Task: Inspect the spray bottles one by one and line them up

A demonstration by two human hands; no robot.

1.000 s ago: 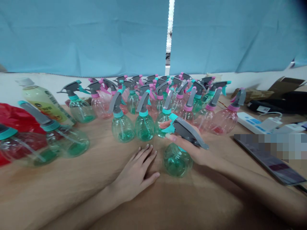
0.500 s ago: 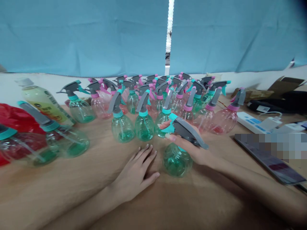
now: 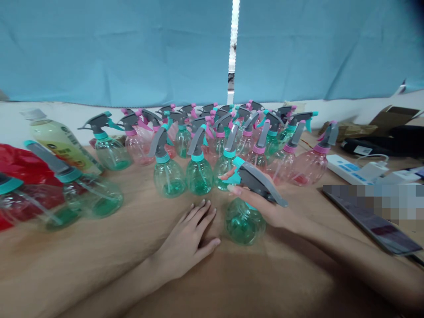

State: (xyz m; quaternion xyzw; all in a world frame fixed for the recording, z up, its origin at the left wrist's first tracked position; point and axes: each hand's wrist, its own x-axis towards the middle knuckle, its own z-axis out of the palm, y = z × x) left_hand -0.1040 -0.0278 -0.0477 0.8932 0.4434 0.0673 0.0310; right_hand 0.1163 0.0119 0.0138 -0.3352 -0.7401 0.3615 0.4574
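Note:
My right hand [image 3: 261, 201] is wrapped around the neck of a green spray bottle [image 3: 244, 225] with a grey and turquoise trigger head. The bottle is tilted, its nozzle pointing away to the left. To its left, my left hand [image 3: 190, 234] lies flat on the wooden table [image 3: 132, 256], fingers stretched and holding nothing. Just beyond the hands, several green spray bottles stand in a row, among them one green bottle [image 3: 199, 174] in front of my left fingertips. Pink spray bottles, such as one at the right end [image 3: 309, 167], stand beside and behind them.
At the left are two more green spray bottles [image 3: 99, 196], a red plastic bag [image 3: 29, 165] and a labelled drink bottle [image 3: 62, 141]. On the right lie a dark phone [image 3: 371, 221], a white power strip [image 3: 347, 170] with plugs, and a cardboard box [image 3: 394, 118]. A blue cloth [image 3: 132, 53] hangs behind.

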